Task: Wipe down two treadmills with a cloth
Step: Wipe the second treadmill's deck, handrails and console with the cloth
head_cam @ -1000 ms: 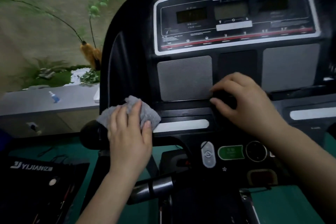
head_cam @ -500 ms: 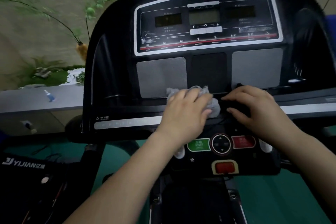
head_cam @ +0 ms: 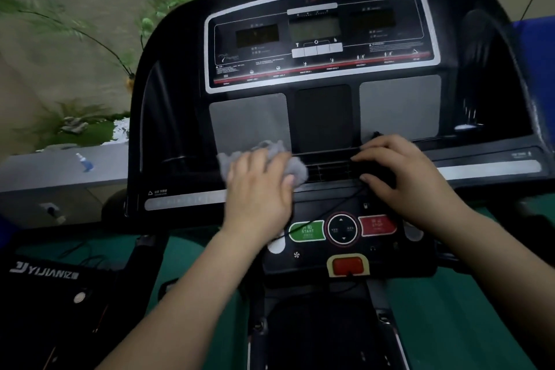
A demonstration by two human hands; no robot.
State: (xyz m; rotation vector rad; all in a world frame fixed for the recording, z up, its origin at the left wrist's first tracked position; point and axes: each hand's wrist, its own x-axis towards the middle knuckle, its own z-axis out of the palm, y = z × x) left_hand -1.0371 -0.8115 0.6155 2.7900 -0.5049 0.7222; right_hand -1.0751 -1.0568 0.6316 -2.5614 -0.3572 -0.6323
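The black Johnson treadmill console [head_cam: 318, 48] fills the view. My left hand [head_cam: 258, 189] holds a bunched grey cloth [head_cam: 297, 170] and presses it on the console's ledge, below the left grey speaker panel [head_cam: 249, 120]. A little to the right, my right hand [head_cam: 402, 180] has its fingers curled over the black vent ledge [head_cam: 330, 170] and its thumb on the ledge's front. The hands are a short gap apart. Part of a second black treadmill marked YIJIAN [head_cam: 42, 273] shows at the lower left.
Green start [head_cam: 306, 231], round arrow pad [head_cam: 342, 229] and red stop [head_cam: 377, 225] buttons lie below the hands. A thin black cord runs up from the red safety key [head_cam: 348, 266] toward my right hand. A grey sill holding a small blue bottle [head_cam: 85, 163] and green plants stands at the left.
My left hand swept the cloth right from the console's left end to the middle, then slid back a little to the left. My right hand kept its place on the ledge.
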